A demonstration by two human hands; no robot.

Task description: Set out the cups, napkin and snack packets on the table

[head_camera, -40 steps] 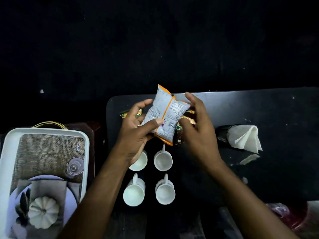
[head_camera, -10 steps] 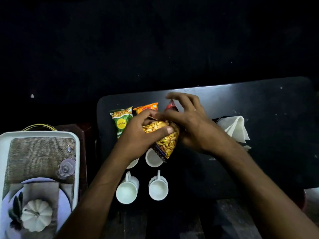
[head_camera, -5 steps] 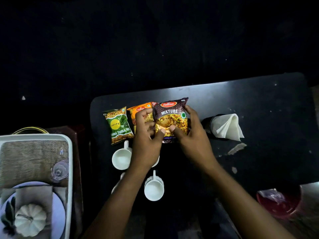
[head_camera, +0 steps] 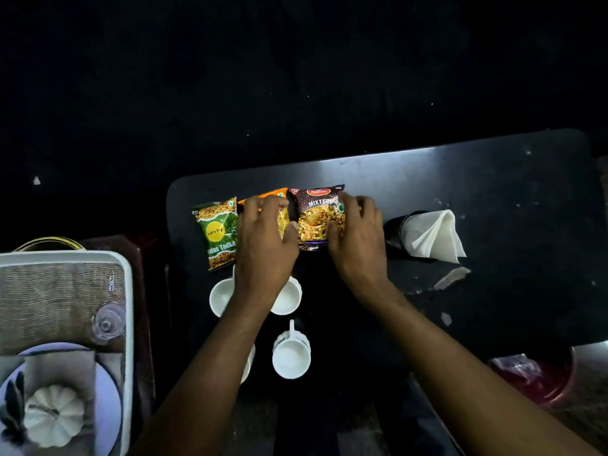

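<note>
Three snack packets lie in a row on the black table [head_camera: 493, 179]: a green packet [head_camera: 218, 232] at the left, an orange packet [head_camera: 273, 195] mostly under my left hand [head_camera: 265, 238], and a brown "Mixture" packet [head_camera: 317, 218] at the right. My left hand rests across the orange packet with its thumb on the brown packet's lower left corner. My right hand [head_camera: 357, 236] holds the brown packet's right edge. Several white cups [head_camera: 291, 357] stand in front of the packets, partly hidden by my left arm. A white napkin [head_camera: 432, 236] sits in a dark holder to the right.
A white tray [head_camera: 126, 324] at the left carries a woven mat, an upturned glass [head_camera: 108, 320], a plate and a small white pumpkin [head_camera: 54, 414]. A red object [head_camera: 533, 378] lies off the table's near right corner. Pale scraps [head_camera: 452, 278] dot the table near the napkin.
The brown packet has gone from held up and tilted to lying flat beside the orange one. My left hand slid left over the orange packet; my right hand moved to the brown packet's right edge.
</note>
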